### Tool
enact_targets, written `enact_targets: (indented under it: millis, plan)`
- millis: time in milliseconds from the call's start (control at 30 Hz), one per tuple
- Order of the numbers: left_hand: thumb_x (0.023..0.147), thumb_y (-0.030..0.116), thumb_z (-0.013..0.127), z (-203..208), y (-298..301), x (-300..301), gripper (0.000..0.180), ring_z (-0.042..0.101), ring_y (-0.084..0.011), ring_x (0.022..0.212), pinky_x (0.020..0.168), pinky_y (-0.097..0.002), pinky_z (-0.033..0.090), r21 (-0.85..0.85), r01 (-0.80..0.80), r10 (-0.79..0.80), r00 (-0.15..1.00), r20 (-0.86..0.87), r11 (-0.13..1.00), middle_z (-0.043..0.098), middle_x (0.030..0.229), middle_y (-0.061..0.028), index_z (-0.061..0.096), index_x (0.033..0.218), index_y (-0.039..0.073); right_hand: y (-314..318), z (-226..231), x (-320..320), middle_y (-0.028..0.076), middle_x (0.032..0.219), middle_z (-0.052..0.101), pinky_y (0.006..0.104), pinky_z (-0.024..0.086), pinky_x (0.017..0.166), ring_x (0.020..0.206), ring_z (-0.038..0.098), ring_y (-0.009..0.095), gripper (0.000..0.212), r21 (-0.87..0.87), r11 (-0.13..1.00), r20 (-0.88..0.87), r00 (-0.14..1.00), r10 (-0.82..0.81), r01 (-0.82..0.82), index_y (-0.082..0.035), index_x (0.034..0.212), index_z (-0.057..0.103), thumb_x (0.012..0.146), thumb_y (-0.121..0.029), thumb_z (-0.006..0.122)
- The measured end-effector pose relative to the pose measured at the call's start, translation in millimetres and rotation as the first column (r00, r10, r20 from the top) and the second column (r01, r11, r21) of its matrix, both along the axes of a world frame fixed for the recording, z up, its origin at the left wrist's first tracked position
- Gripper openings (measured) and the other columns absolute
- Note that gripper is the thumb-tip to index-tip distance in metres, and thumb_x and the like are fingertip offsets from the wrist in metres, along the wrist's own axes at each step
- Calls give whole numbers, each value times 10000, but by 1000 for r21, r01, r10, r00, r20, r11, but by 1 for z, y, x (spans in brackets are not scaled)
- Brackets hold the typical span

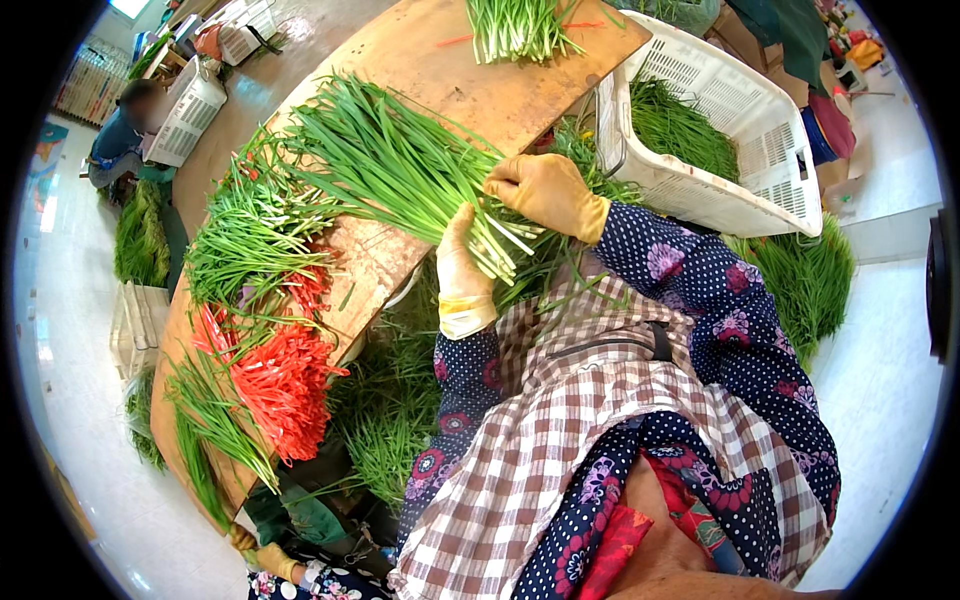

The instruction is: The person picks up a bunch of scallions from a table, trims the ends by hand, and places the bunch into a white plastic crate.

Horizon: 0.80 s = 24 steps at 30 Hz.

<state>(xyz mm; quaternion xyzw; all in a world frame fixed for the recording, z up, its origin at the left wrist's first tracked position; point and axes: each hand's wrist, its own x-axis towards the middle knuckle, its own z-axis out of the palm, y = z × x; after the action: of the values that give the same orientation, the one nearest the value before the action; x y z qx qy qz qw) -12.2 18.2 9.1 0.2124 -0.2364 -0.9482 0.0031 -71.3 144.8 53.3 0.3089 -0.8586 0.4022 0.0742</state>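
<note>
A bunch of long green garlic chives (pixel 390 150) lies over the wooden table's edge, its pale stem ends toward me. My left hand (pixel 463 262), in a pale yellow glove, is closed around the stems from below. My right hand (pixel 552 192), in a yellow glove, is at the right side of the bunch with its fingers pinched together by the stems. What those fingertips hold is too small to make out. Loose green strands hang under the stem ends by my apron.
On the wooden table (pixel 375 255) are a heap of loose chives (pixel 250 245), red ties (pixel 285 385) and another bunch (pixel 515 30). A white plastic crate (pixel 700 195) holding greens stands right. A co-worker's gloved hand (pixel 275 562) is at lower left; another person (pixel 125 130) sits far left.
</note>
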Motion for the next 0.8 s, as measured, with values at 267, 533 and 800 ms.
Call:
enact_targets:
  millis: [267, 533, 800]
  plan:
    - [805, 156, 592, -3, -4, 2, 236, 605, -203, 756, 630, -332, 533, -88, -39, 39, 999, 4, 995, 605, 876, -106, 560, 974, -5, -2, 1, 5, 26, 593, 521, 325, 433, 469, 537, 562, 204, 29, 530, 829, -529, 693, 489, -180, -106, 662, 546, 688, -107, 533]
    - [794, 180, 617, -4, -19, 0, 232, 599, -180, 627, 540, -298, 521, -167, -12, 12, 1000, -1, 986, 613, 827, -97, 591, 921, -12, 41, 33, 27, 58, 592, 522, 333, 450, 479, 519, 559, 225, 49, 365, 899, -449, 800, 398, -242, -105, 692, 549, 665, -135, 576]
    - [805, 121, 599, -3, -14, -1, 193, 594, -193, 730, 606, -293, 520, -121, 0, 0, 1000, -5, 993, 604, 869, -93, 587, 933, -23, -3, 6, 48, 75, 639, 547, 358, 446, 527, 599, 566, 265, 108, 480, 837, -333, 828, 451, -262, -85, 798, 554, 736, -166, 590]
